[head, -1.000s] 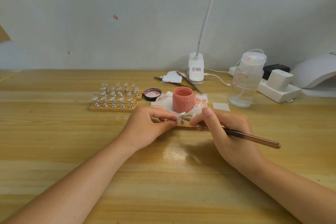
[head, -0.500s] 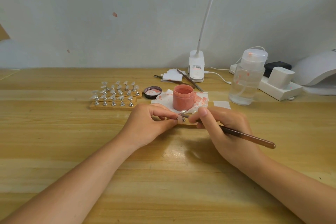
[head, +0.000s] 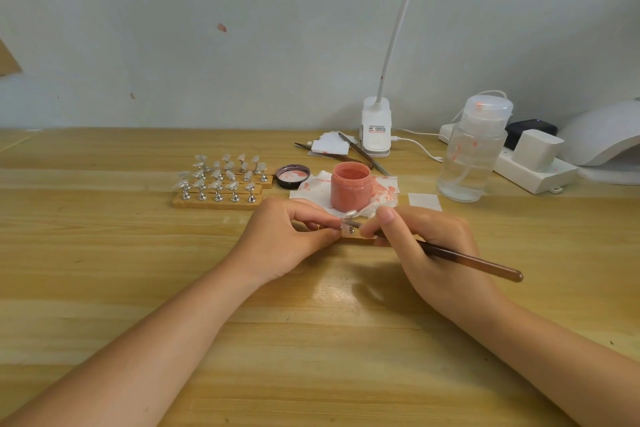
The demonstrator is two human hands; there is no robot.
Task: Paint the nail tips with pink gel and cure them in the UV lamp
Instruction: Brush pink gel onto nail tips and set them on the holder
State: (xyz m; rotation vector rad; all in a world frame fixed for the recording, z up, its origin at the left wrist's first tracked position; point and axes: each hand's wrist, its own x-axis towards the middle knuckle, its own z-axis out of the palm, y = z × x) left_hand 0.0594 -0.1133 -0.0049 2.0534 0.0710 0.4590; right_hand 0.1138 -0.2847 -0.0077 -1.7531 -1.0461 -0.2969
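Observation:
My left hand pinches a small metal nail-tip stand with a clear tip, just in front of the open pink gel jar. My right hand grips a brown brush like a pen, its tip at the nail tip between the two hands. A wooden strip lies on the table under my fingers, mostly hidden. Wooden racks with several clear nail tips on metal stands sit to the left. The white UV lamp stands at the far right edge.
The jar's black lid lies beside a stained white tissue. A clear pump bottle, a white power strip, a clip desk lamp, spare tools and white pads sit behind.
Both hands stay at the nail tip. The brush handle has shifted slightly while the right hand works at the tip.

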